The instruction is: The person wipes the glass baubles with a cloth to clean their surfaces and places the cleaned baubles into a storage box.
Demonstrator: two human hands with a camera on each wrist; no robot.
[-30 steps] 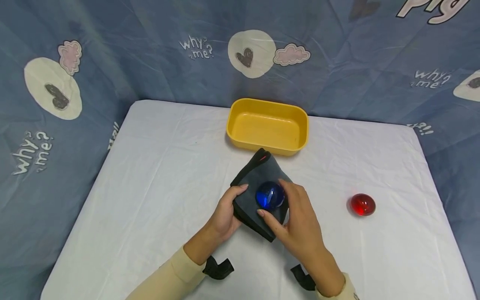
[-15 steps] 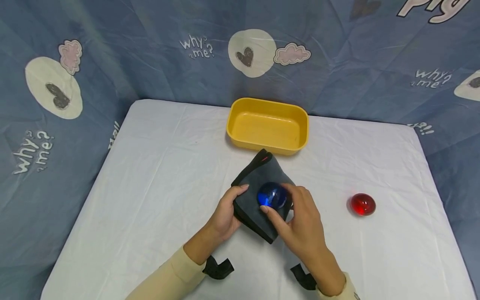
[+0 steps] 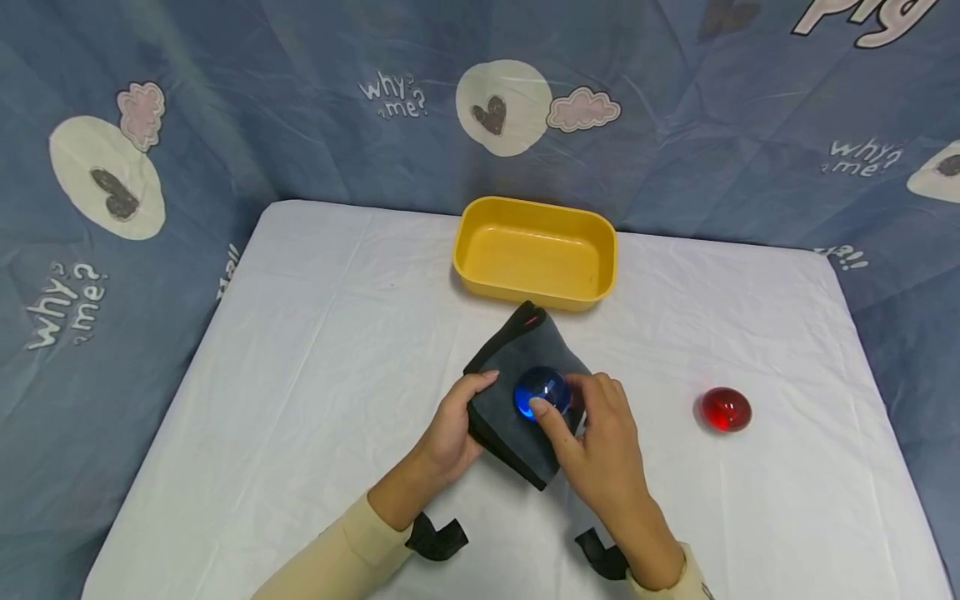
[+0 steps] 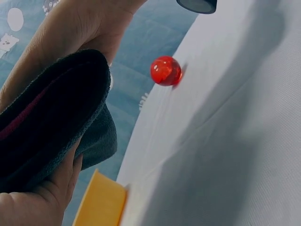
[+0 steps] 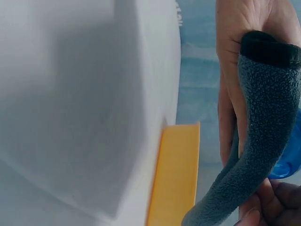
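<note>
A folded dark grey cloth (image 3: 502, 408) is held above the white table by my left hand (image 3: 446, 429), thumb on top and fingers beneath. On the cloth sits a clear blue ball (image 3: 540, 385). My right hand (image 3: 603, 450) pinches that ball, its thumb on the near side and curled fingers at the right. The right wrist view shows the blue ball (image 5: 287, 162) partly hidden behind the plush cloth (image 5: 268, 103). In the left wrist view the folded layers of the cloth (image 4: 89, 127) cover much of the left fingers.
A clear red ball (image 3: 726, 409) lies on the table right of the hands. Behind the cloth, near the far edge, stands a yellow tray (image 3: 536, 250) with nothing in it. A blue printed curtain (image 3: 315, 125) hangs around the table. Black straps (image 3: 437, 537) stick out at both wrists.
My right hand's thumb has slid further up over the blue ball, and its fingers have drawn to the right. The cloth has shifted very slightly; the left hand stays nearly still.
</note>
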